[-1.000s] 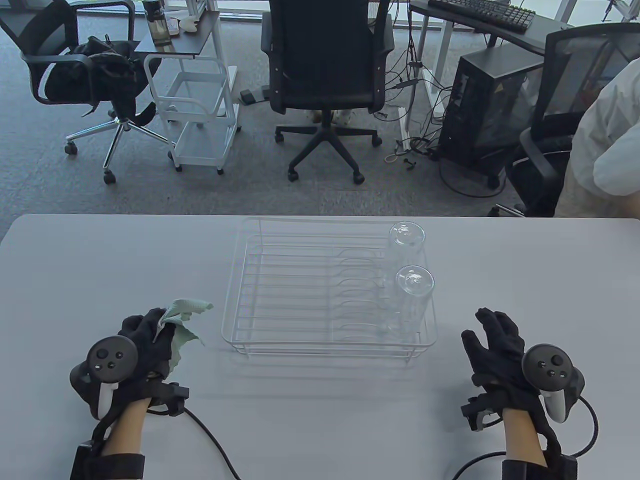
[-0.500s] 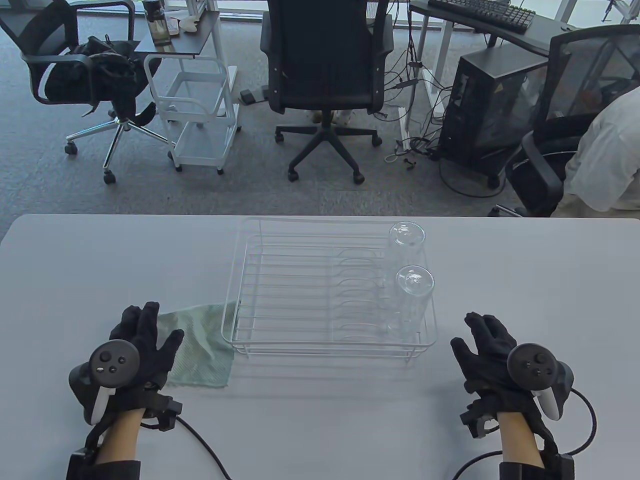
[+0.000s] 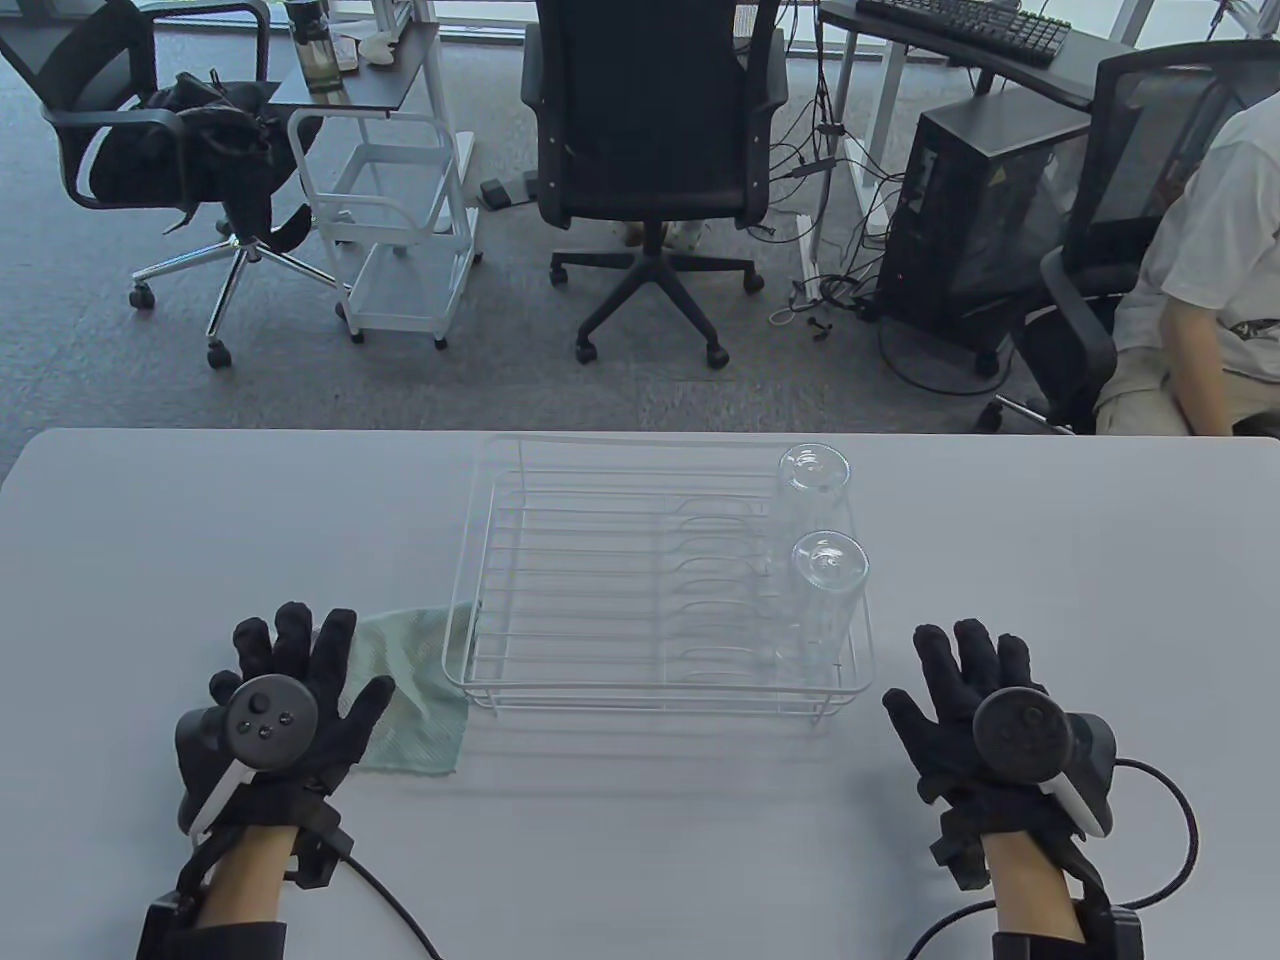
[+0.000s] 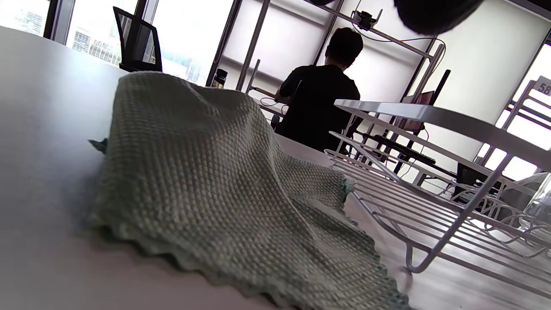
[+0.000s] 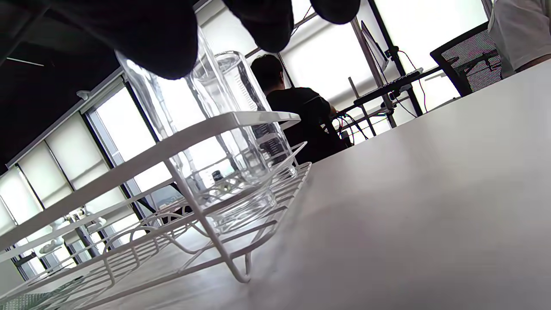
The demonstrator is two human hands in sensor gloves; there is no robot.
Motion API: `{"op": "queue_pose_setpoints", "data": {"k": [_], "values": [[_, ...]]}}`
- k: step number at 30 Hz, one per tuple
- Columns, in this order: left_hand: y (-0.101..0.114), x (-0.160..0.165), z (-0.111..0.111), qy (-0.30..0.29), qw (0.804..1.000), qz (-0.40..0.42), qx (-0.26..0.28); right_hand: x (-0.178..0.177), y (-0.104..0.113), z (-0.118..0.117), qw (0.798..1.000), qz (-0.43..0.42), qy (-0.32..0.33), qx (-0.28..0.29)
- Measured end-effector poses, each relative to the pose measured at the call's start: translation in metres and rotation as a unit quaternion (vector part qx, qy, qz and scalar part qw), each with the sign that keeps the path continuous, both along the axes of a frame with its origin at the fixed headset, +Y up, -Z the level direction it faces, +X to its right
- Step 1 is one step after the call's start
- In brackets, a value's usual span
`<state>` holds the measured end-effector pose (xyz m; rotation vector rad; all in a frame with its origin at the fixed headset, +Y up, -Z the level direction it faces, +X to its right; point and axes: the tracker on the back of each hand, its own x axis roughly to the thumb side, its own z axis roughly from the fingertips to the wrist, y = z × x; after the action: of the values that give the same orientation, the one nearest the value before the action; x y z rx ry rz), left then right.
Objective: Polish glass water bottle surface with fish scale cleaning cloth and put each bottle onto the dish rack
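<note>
Two clear glass bottles stand in the right side of the white wire dish rack (image 3: pixel 470 640): the nearer bottle (image 3: pixel 825 600) and the farther bottle (image 3: pixel 812 480); both show in the right wrist view, the nearer bottle (image 5: pixel 172 142) and the farther (image 5: pixel 245 112). The pale green fish scale cloth (image 3: pixel 420 690) lies flat on the table by the rack's near left corner, seen close in the left wrist view as cloth (image 4: pixel 206 185). My left hand (image 3: pixel 300 680) lies open with spread fingers over the cloth's left edge. My right hand (image 3: pixel 960 680) is open, right of the rack, holding nothing.
The grey table (image 3: pixel 640 860) ends at its far edge behind the rack. Beyond it are office chairs (image 3: pixel 655 150), a white cart (image 3: pixel 400 220), a computer tower (image 3: pixel 970 220) and a seated person (image 3: pixel 1200 300) at the far right.
My left hand let go of the bunched cloth, which now lies spread flat beside the rack, and its fingers spread open. My right hand drifted slightly left and flattened. The person at right shifted.
</note>
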<state>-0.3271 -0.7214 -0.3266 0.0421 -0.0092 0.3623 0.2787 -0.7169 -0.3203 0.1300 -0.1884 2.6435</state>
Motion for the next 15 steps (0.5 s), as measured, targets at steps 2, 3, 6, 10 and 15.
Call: {"op": "queue_pose_setpoints", "data": {"k": [2, 3, 6, 10, 15], "values": [[-0.001, 0.001, -0.001, -0.002, 1.0, -0.008, -0.005, -0.005, 0.002, 0.001, 0.999, 0.042, -0.014, -0.003], [-0.002, 0.002, -0.002, -0.002, 1.0, -0.01, -0.008, -0.008, 0.003, 0.001, 0.994, 0.105, -0.013, -0.01], [-0.006, 0.007, -0.005, -0.005, 0.999, -0.033, -0.024, -0.015, 0.003, 0.003, 0.986, 0.167, -0.007, -0.019], [-0.007, 0.016, -0.004, -0.013, 0.995, -0.089, -0.034, -0.021, -0.001, 0.002, 0.987, 0.157, -0.003, -0.044], [-0.008, 0.021, -0.005, -0.013, 0.991, -0.125, -0.034, -0.022, -0.008, -0.002, 0.983, 0.171, -0.001, -0.067]]}}
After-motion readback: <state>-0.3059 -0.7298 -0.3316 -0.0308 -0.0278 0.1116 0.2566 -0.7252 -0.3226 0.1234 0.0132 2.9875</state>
